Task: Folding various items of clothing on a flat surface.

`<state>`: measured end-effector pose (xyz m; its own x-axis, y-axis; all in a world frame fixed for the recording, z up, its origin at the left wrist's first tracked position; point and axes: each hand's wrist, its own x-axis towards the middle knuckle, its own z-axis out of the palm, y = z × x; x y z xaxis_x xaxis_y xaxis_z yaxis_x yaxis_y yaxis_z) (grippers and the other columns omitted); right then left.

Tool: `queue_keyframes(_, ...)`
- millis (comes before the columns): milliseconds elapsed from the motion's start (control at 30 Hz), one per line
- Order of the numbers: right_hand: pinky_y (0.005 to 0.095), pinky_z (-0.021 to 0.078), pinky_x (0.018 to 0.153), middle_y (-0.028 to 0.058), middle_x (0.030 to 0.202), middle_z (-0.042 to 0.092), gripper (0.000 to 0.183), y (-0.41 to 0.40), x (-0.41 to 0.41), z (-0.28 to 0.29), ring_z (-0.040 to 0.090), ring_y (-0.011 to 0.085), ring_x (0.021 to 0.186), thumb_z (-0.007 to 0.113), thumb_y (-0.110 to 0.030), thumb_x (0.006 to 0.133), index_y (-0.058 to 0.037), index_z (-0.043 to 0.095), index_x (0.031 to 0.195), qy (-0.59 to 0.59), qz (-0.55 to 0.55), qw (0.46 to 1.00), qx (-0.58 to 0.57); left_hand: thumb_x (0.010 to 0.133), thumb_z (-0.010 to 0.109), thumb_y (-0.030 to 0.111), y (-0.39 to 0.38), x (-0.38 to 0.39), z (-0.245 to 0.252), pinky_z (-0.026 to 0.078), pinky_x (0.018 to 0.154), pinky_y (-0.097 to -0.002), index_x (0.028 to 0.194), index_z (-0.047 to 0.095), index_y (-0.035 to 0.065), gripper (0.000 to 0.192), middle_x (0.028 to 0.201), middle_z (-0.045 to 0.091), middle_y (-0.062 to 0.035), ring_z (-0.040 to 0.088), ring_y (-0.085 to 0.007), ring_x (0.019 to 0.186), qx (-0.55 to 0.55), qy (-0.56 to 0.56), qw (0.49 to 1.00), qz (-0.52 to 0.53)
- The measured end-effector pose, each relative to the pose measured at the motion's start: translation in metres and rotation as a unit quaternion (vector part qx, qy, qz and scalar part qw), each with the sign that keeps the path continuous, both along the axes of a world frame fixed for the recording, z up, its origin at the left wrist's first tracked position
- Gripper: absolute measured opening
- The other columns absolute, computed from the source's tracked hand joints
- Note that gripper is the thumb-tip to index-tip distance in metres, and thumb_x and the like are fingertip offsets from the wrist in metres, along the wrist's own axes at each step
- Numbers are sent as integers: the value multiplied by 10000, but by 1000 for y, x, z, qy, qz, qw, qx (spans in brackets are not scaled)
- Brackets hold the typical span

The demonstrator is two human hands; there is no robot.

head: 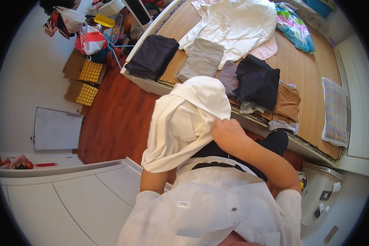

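Observation:
A white cloth garment (184, 113) is held up in front of my body. My right hand (228, 132) grips its right edge, fingers closed on the fabric. My left forearm goes up under the garment, which hides my left hand. Beyond it, on the bed's near edge, lie a folded black garment (153, 57), a folded grey garment (203, 58), a mauve cloth (228, 77), a rumpled black garment (257, 80) and a brown garment (287, 103). A large white garment (233, 24) is spread farther back.
The low bed (313, 113) has a raised edge and holds a plaid pillow (335, 112) and a colourful cloth (296, 29). Cardboard boxes (72, 66), bags (90, 40) and a whiteboard (58, 129) stand at the left. A white cabinet (80, 203) is beside me, lower left.

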<state>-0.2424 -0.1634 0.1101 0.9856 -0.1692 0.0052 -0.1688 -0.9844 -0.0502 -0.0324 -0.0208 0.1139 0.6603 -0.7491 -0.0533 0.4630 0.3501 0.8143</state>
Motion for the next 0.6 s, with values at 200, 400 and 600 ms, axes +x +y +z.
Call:
queue_keyframes(200, 434, 572, 733, 168, 949, 726, 139, -31, -20, 18, 728, 324, 895, 642, -154, 909, -49, 729, 882, 329, -4, 932, 152, 862, 700, 193, 4, 18, 10, 521, 850, -376, 1206, 667, 42, 378, 1099, 675, -140, 664, -256, 964, -20, -9, 1000, 18)
queue_keyframes(400, 396, 539, 899, 198, 1126, 670, 193, -18, 2, 36, 669, 369, 1045, 601, -41, 958, 2, 674, 1132, -258, -6, 873, 414, 846, 704, 184, -24, 0, 16, 519, 827, -377, 1190, 676, 47, 371, 1086, 674, -135, 663, -257, 946, 0, -63, 998, -31)
queue_keyframes(600, 369, 500, 1035, 154, 1322, 667, 445, -20, 22, -93, 634, 193, 1203, 762, -143, 897, -13, 650, 1307, -388, -6, 665, 638, 830, 707, 175, -48, -79, 19, 517, 805, -378, 1173, 684, 53, 365, 1073, 673, -131, 661, -258, 928, 42, -305, 940, -150)
